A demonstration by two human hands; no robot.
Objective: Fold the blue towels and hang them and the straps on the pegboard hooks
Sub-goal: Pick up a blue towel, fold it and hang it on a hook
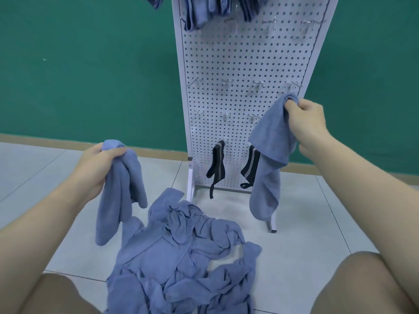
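Head view: a person crouches before a white pegboard, a blue towel bunched in each fist. Left hand, at 9 o'clock, grips one towel by its top; right hand, at 3 o'clock, pinches a second towel that drapes over the board's lower right. More unfolded towels lie in a pile on the floor at 6 o'clock. Two black straps hang from low hooks; folded towels hang at 12 o'clock.

Risks, as judged: w/ both hands full, neither towel can be folded properly; the right towel may snag a strap or hook and pull it off.

Setting: pale tiled floor, tan skirting, green wall behind.
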